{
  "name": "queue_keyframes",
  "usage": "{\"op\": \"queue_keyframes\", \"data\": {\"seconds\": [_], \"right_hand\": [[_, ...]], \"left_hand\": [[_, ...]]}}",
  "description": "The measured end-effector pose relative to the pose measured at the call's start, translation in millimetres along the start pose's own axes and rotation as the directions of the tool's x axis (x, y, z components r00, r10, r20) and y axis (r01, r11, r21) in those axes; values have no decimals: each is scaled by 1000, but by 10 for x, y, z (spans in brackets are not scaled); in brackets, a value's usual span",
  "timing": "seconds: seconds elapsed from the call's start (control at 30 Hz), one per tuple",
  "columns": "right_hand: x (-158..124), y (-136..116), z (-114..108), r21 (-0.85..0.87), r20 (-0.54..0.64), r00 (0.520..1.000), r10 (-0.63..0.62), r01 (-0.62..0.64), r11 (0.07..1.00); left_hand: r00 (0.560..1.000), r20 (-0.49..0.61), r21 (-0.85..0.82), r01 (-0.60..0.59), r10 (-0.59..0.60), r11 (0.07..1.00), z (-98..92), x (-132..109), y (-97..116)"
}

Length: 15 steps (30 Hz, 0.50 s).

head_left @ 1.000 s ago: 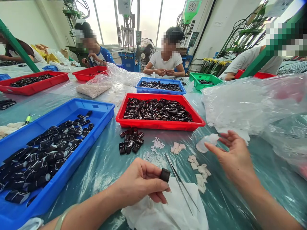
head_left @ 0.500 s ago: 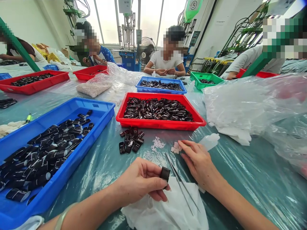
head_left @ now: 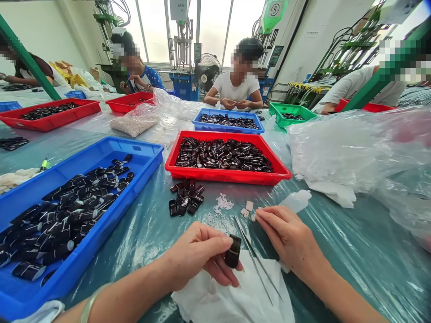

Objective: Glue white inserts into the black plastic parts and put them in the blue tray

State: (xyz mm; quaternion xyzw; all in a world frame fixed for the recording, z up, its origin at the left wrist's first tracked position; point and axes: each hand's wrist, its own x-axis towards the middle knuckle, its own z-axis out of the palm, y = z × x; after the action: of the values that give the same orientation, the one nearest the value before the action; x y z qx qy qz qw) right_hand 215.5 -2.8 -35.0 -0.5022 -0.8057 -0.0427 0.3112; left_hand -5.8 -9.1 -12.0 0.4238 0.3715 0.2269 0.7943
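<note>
My left hand point(head_left: 198, 258) is closed on a small black plastic piece point(head_left: 233, 251), pinched between thumb and fingers above a white cloth point(head_left: 232, 298). My right hand point(head_left: 291, 240) lies palm down on the table, its fingertips touching small white pieces point(head_left: 248, 207); the fingers are close together and I cannot see whether they hold one. Metal tweezers point(head_left: 256, 260) lie between the two hands. A small pile of black pieces point(head_left: 186, 198) sits in front of a red tray point(head_left: 225, 174) full of the same parts.
A blue tray point(head_left: 101, 154) with several black pieces is at my left. Crumpled plastic bags point(head_left: 353, 148) lie at right, a small white bottle point(head_left: 296, 200) beside them. Other people sit across the table with red point(head_left: 50, 123), blue point(head_left: 229, 128) and green point(head_left: 289, 110) trays.
My right hand came in from the right, away from the white bottle, and settled on the small white pieces. My left hand tilted the black piece slightly.
</note>
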Motion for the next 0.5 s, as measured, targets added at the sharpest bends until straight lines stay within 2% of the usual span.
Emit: {"op": "queue_keyframes", "data": {"seconds": [0.1, 0.2, 0.23, 0.33, 0.4, 0.5], "right_hand": [[-20, -95, -63, 88, -15, 1000, 16, -14, 996], [-35, -207, -111, 306, 42, 985, 169, -173, 936], [-37, -242, -121, 400, 81, 965, 251, -262, 878], [-37, -331, -136, 602, 227, 865, 448, -486, 634], [-37, -379, -134, 661, 302, 818, 489, -550, 511], [-44, -439, -126, 711, 356, 806, 472, -562, 423]], "left_hand": [[1000, 13, 8, -3, 3, 1000, -6, 8, -6], [1000, 22, 57, -2, 1, 998, -1, 3, -2], [1000, 23, 72, 1, -2, 997, 3, 1, -2], [1000, 29, 110, 8, -11, 994, 16, -5, -11], [999, 42, 141, 9, -15, 990, 28, -4, -24], [997, 63, 172, 24, -35, 985, 52, -3, -41]]}}
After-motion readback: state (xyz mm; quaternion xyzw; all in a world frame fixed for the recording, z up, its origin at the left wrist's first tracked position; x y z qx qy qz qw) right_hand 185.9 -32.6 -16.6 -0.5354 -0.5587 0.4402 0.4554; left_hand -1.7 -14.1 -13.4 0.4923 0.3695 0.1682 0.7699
